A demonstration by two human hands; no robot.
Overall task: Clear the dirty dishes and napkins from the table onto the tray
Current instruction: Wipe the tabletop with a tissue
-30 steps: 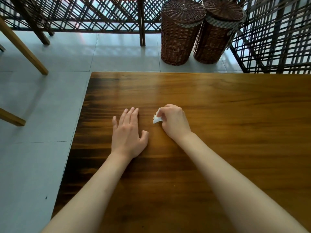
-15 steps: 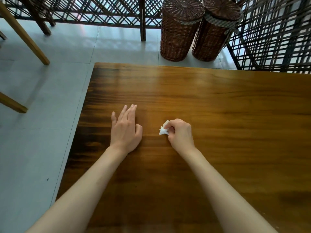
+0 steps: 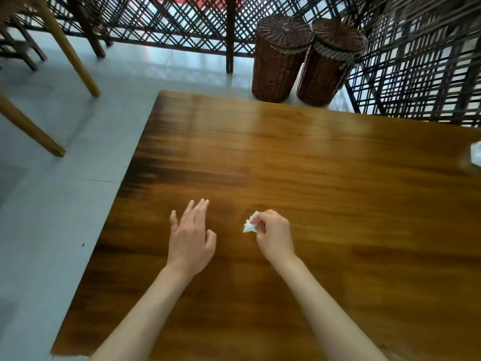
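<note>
A small crumpled white napkin is pinched in the curled fingers of my right hand, just above the brown wooden table. My left hand is to its left with fingers straight and slightly spread, over the tabletop and holding nothing. No tray or dishes show in this view. A blurred pale object sits at the table's right edge, cut off by the frame.
Two lidded wicker baskets stand on the grey floor beyond the table's far edge. Dark lattice screens line the back and right. Wooden chair legs are at the far left.
My right hand has drawn back toward me with the napkin, away from the far edge. My left hand also came nearer. The view has swung right, so the table's right side now shows.
</note>
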